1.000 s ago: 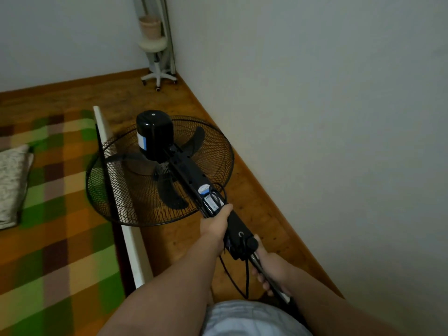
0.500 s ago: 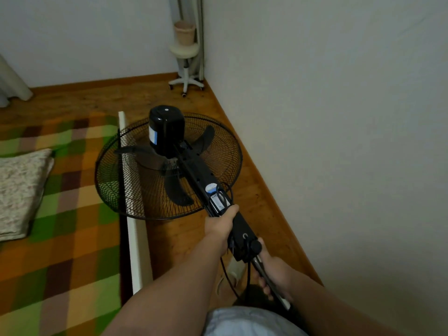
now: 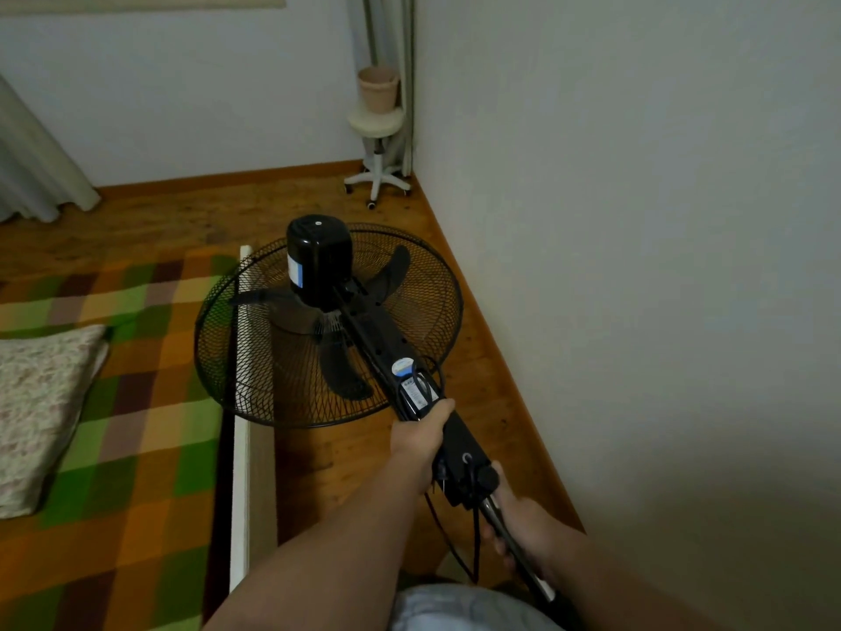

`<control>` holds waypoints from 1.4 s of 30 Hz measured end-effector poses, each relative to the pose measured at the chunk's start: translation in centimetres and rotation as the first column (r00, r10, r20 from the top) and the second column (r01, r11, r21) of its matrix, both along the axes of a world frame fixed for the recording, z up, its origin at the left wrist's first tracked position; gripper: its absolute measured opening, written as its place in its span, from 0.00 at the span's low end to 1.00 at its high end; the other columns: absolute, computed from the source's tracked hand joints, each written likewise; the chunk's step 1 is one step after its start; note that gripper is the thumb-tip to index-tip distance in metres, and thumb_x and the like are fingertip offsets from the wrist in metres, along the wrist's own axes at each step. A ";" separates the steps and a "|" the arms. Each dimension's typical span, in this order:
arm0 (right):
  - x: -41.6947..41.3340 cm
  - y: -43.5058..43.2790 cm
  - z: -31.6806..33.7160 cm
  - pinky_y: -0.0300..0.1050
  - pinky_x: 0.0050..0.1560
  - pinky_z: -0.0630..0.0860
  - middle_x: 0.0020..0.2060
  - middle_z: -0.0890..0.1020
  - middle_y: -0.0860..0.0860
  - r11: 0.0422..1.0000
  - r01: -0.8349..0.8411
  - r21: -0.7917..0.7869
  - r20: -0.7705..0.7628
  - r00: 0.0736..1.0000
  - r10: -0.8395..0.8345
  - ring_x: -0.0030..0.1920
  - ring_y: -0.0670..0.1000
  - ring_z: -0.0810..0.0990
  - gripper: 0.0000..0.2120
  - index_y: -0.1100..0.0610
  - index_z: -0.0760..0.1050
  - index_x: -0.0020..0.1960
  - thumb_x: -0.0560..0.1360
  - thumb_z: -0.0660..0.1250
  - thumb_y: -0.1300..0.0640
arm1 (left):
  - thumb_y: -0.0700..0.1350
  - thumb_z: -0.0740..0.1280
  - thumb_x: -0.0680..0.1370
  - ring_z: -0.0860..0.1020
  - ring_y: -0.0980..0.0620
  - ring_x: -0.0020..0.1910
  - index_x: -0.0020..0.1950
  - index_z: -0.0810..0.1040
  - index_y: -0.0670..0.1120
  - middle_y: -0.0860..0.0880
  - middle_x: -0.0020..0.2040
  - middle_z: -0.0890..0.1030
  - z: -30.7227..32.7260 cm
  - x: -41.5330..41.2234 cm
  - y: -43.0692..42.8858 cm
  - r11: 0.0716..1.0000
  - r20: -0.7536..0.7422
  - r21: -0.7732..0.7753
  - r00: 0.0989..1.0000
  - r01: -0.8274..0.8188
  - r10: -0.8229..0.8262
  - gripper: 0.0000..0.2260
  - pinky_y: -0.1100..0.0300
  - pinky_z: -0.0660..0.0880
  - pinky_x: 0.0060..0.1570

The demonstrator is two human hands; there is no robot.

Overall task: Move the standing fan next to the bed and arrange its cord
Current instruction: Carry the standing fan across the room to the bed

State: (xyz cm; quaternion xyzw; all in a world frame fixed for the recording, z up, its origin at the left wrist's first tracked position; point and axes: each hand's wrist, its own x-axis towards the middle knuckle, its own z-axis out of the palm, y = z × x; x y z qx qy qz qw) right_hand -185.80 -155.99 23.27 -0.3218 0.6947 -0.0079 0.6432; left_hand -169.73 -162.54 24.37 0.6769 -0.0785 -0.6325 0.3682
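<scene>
A black standing fan (image 3: 318, 266) is held tilted forward in the gap between the bed and the right wall. Its round wire cage (image 3: 255, 348) overlaps the bed's white side rail (image 3: 240, 471). My left hand (image 3: 421, 437) grips the black upper column just below the control label. My right hand (image 3: 523, 521) holds the metal pole lower down. The black cord (image 3: 439, 521) hangs loose under the column toward the floor. The bed (image 3: 136, 425) carries a green and orange checked cover. The fan's base is hidden.
A white wall (image 3: 637, 266) runs close along the right. A white wheeled stool (image 3: 377, 129) with a beige pot (image 3: 378, 88) on it stands in the far corner. A patterned pillow (image 3: 41, 403) lies on the bed. A curtain (image 3: 36, 175) hangs at far left. The floor is wood.
The view has swung left and upward, bringing the far corner, stool and curtain further into sight. Both hands keep the same grip on the fan.
</scene>
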 end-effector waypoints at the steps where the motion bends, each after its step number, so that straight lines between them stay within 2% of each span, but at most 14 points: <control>1: 0.2 -0.9 0.0 0.41 0.31 0.70 0.26 0.75 0.51 1.000 -0.008 -0.005 0.001 1.000 0.008 0.25 0.50 0.72 0.43 0.57 0.74 0.37 0.65 0.43 0.20 | 0.53 0.80 0.68 0.82 0.43 0.47 0.62 0.76 0.43 0.43 0.51 0.82 -0.1 0.2 -0.8 1.000 0.001 -0.005 1.000 -0.002 0.002 0.28 0.54 0.79 0.41; 4: 1.0 -3.6 0.0 0.42 0.33 0.70 0.26 0.75 0.52 1.000 -0.027 -0.007 -0.014 1.000 0.027 0.26 0.50 0.72 0.42 0.57 0.74 0.36 0.67 0.42 0.20 | 0.53 0.80 0.68 0.83 0.43 0.47 0.62 0.75 0.43 0.43 0.51 0.82 -0.2 1.1 -3.3 1.000 0.011 0.004 1.000 -0.001 0.001 0.28 0.55 0.79 0.39; 9: 3.5 -8.7 -0.3 0.44 0.41 0.72 0.24 0.78 0.49 0.995 -0.101 0.002 -0.092 0.991 0.101 0.29 0.49 0.75 0.43 0.56 0.77 0.36 0.72 0.38 0.24 | 0.54 0.80 0.68 0.83 0.42 0.48 0.62 0.76 0.43 0.42 0.52 0.83 -1.0 3.6 -8.2 1.000 -0.008 0.019 1.000 0.017 -0.017 0.28 0.47 0.82 0.49; 15: 9.2 -16.0 -0.6 0.44 0.42 0.74 0.29 0.79 0.51 0.995 -0.097 0.019 -0.101 0.990 0.099 0.34 0.51 0.77 0.43 0.57 0.78 0.37 0.75 0.38 0.26 | 0.53 0.79 0.68 0.83 0.42 0.46 0.57 0.76 0.44 0.42 0.50 0.83 -1.3 9.5 -15.5 0.999 -0.013 0.032 1.000 0.029 -0.029 0.24 0.47 0.82 0.49; 19: 14.3 -21.1 -0.8 0.43 0.40 0.73 0.26 0.77 0.50 0.998 -0.059 0.022 -0.071 0.996 0.060 0.31 0.50 0.75 0.43 0.57 0.79 0.37 0.74 0.39 0.26 | 0.53 0.79 0.69 0.84 0.43 0.43 0.50 0.77 0.46 0.43 0.47 0.84 -1.0 14.7 -20.6 0.999 -0.019 0.030 0.999 0.044 -0.044 0.18 0.52 0.81 0.42; 22: 17.9 -24.3 -0.6 0.44 0.40 0.74 0.26 0.79 0.50 0.999 -0.052 -0.014 -0.068 0.996 0.051 0.31 0.50 0.77 0.42 0.56 0.79 0.35 0.74 0.40 0.26 | 0.52 0.79 0.68 0.84 0.43 0.45 0.54 0.77 0.45 0.43 0.48 0.84 -0.4 18.3 -24.0 0.999 -0.021 0.018 0.999 0.036 -0.035 0.20 0.49 0.82 0.48; 25: 20.5 -27.3 -0.5 0.41 0.33 0.73 0.26 0.79 0.52 1.000 -0.006 -0.028 -0.063 0.998 0.004 0.26 0.49 0.76 0.42 0.57 0.79 0.33 0.74 0.43 0.25 | 0.51 0.79 0.69 0.83 0.42 0.48 0.57 0.77 0.45 0.43 0.51 0.84 0.2 20.8 -27.1 1.000 -0.038 -0.009 0.999 0.011 -0.011 0.22 0.45 0.81 0.54; 29: 22.5 -31.0 0.0 0.41 0.33 0.74 0.26 0.77 0.52 1.000 -0.029 -0.004 -0.085 0.996 0.029 0.26 0.50 0.76 0.41 0.57 0.77 0.36 0.75 0.42 0.25 | 0.51 0.80 0.68 0.84 0.42 0.47 0.58 0.77 0.45 0.43 0.50 0.84 0.4 22.8 -30.7 1.000 -0.048 -0.013 0.999 -0.015 0.014 0.23 0.47 0.82 0.50; 32: 24.0 -33.8 0.0 0.40 0.31 0.73 0.25 0.78 0.51 0.999 -0.038 0.000 -0.077 0.996 0.038 0.24 0.50 0.75 0.42 0.55 0.77 0.30 0.72 0.41 0.23 | 0.51 0.80 0.68 0.84 0.43 0.47 0.58 0.77 0.45 0.43 0.50 0.84 0.2 24.2 -33.3 0.999 -0.044 -0.006 0.998 -0.044 0.044 0.23 0.51 0.82 0.43; 34: 25.0 -35.9 -0.3 0.40 0.31 0.74 0.26 0.79 0.52 0.999 -0.042 0.004 -0.077 0.996 0.042 0.25 0.50 0.77 0.43 0.54 0.78 0.27 0.70 0.41 0.21 | 0.52 0.80 0.67 0.84 0.42 0.47 0.57 0.78 0.45 0.43 0.51 0.84 -0.1 25.1 -35.2 0.999 -0.028 0.004 0.998 -0.051 0.051 0.24 0.48 0.83 0.49; 38: 26.7 -41.3 -1.3 0.43 0.39 0.75 0.33 0.83 0.54 0.999 -0.032 0.022 -0.096 0.995 0.034 0.36 0.53 0.81 0.43 0.58 0.81 0.38 0.71 0.44 0.22 | 0.52 0.80 0.67 0.84 0.42 0.45 0.49 0.79 0.46 0.43 0.48 0.85 -0.6 26.7 -40.2 0.998 0.020 0.028 0.998 -0.056 0.055 0.17 0.45 0.82 0.52; 42: 27.7 -47.6 -1.2 0.45 0.44 0.75 0.37 0.83 0.54 1.000 -0.016 0.020 -0.104 0.994 0.018 0.40 0.53 0.80 0.41 0.57 0.80 0.42 0.73 0.45 0.24 | 0.51 0.80 0.68 0.84 0.43 0.45 0.49 0.78 0.46 0.43 0.47 0.84 -0.5 27.5 -46.4 0.997 0.037 0.037 0.997 -0.068 0.067 0.17 0.46 0.83 0.50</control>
